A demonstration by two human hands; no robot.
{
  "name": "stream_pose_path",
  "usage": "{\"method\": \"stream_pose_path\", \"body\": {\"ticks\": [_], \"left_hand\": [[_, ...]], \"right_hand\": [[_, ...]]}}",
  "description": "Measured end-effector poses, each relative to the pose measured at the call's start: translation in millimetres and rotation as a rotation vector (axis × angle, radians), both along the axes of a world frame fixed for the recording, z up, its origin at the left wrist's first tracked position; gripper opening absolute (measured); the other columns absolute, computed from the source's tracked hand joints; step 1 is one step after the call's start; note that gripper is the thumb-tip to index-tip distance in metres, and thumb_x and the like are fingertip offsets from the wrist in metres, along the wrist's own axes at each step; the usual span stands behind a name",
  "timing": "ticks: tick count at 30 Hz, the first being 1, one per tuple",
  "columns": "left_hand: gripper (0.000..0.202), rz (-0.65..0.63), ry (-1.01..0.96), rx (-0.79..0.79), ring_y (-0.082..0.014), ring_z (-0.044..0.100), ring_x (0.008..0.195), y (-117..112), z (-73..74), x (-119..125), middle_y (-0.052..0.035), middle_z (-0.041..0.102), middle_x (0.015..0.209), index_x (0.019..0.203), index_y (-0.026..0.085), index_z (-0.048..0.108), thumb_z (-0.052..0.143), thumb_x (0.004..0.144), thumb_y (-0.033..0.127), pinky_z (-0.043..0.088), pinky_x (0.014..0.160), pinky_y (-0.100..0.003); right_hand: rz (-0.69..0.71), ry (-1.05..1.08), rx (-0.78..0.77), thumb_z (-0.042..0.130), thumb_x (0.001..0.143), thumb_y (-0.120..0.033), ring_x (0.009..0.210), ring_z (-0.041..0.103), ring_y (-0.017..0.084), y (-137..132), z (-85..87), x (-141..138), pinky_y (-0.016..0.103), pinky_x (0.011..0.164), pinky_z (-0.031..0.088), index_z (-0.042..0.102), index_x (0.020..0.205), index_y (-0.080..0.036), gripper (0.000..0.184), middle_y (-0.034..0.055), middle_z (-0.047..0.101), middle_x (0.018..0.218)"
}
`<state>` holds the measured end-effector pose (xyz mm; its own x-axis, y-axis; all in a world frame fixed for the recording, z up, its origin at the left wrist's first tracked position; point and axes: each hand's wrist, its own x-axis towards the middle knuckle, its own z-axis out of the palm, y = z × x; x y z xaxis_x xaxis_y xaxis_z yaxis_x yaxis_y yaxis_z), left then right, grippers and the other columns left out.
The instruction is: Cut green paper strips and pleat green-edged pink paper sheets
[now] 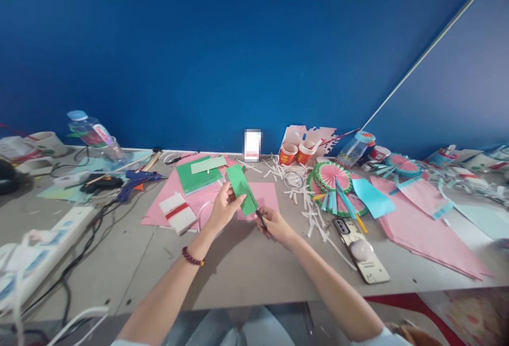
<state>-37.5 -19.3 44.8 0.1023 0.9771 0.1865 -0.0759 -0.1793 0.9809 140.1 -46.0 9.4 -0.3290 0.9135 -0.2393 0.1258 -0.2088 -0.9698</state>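
Observation:
My left hand (223,209) pinches the left edge of a green paper strip (240,187) and holds it up over the grey table (238,271). My right hand (273,224) is closed round black-handled scissors (260,218), whose blades reach into the strip's lower right edge. A pink paper sheet (267,195) lies just behind the strip. A beaded bracelet sits on my left wrist.
Green card (198,177) on pink sheets lies to the left, with a glue gun (133,181), a water bottle (93,133) and a power strip (43,250). To the right are white paper scraps (302,197), paper fans (332,179), red cups (296,152), a phone (361,250) and pink sheets (421,229).

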Motion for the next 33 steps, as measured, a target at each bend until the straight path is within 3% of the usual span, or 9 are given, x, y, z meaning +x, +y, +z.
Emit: {"method": "stream_pose_path", "body": {"ticks": [8,33], "left_hand": [[0.041,-0.008,-0.001,0.007,-0.0179,0.065,0.077,4.4,-5.0,-2.5,-0.0043,0.067,0.087,0.106,0.019,0.051,0.068,0.074,0.038,0.051,0.067,-0.028],[0.040,-0.006,0.012,0.011,-0.0174,0.065,0.079,7.5,-13.1,-3.8,-0.0052,0.068,0.090,0.108,0.019,0.050,0.067,0.077,0.036,0.052,0.068,-0.027]], "right_hand": [[-0.003,0.039,-0.013,0.062,0.072,-0.057,0.029,0.031,0.003,4.8,-8.3,-2.5,0.016,0.032,0.022,0.043,0.075,-0.021,0.041,-0.0107,0.049,0.043],[-0.010,0.040,-0.046,0.065,0.069,-0.057,0.027,0.030,0.003,7.0,-8.8,-2.4,0.017,0.030,0.020,0.041,0.073,-0.021,0.043,-0.0113,0.049,0.042]]}}
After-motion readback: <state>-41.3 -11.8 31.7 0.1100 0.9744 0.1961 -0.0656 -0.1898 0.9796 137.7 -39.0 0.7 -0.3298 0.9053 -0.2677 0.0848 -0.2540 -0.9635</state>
